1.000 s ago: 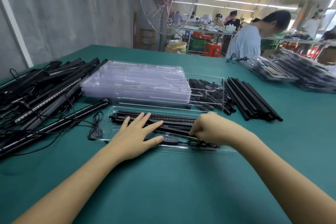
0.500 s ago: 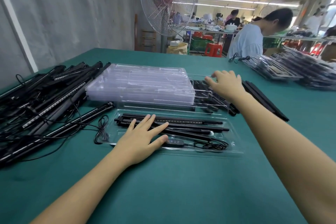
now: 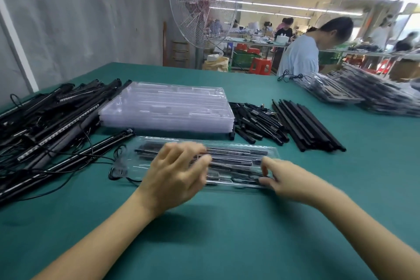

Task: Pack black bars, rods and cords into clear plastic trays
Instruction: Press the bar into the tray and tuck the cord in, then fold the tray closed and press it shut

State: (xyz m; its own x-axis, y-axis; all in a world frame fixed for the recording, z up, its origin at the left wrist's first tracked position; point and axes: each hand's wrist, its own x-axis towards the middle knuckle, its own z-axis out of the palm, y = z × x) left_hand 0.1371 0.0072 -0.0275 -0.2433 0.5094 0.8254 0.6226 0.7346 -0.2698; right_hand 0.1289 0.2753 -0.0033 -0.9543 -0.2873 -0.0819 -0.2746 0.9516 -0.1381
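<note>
Behind the filled tray [image 3: 238,143], tray stack [image 3: 168,107], short rods [image 3: 256,120], long bars [image 3: 306,125].

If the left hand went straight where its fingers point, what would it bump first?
Likely the black bars in the clear tray, just beyond the left hand; blur hides its height.

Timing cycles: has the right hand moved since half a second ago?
Yes. The right hand drew back from the short rod pile, nearer, to the right end of the tray.
</note>
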